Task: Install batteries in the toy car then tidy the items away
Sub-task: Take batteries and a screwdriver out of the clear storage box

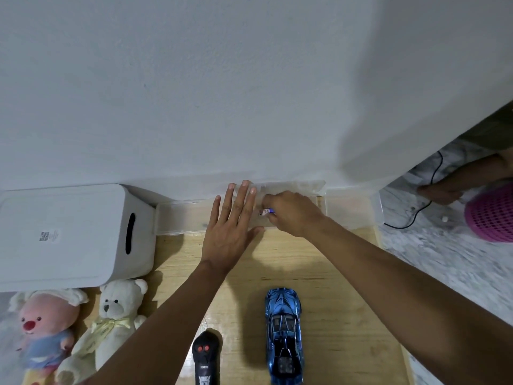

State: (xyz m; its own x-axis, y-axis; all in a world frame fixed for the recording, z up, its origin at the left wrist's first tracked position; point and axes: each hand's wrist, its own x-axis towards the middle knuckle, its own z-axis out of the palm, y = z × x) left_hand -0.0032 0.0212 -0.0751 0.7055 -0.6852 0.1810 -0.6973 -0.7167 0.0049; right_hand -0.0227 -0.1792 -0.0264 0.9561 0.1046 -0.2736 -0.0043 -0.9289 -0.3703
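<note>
So both hands are up at the far end of the wooden board [338, 276], working at the clear plastic box [180, 218] that sits against the wall. The left hand [233, 226] lies flat with its fingers straight and spread, pressing on the box about midway along. The right hand [291, 212] is just beside it, fingers curled, pinching a small item [267, 211] with a bluish end. It could be a battery, but it's honestly too tiny to call. The two hands are nearly touching, with the little thing sitting in the gap between them.

The part that matters is where the blue toy car [283, 334] is. It's well back from the hands, on the person's side of the board, lying between the two forearms and closer to the right one. Its long axis runs straight toward the wall, so it's end-on to the person. It looks wheels-down, which probably means a flip before any battery hatch is reachable.

The black remote control [206, 357] sits just left of the car, lined up the same way and nearer the left forearm.

My guess is that the right hand has the shorter pull back to the car, but it's already holding something, so the free left hand may have to do the grabbing.
</note>
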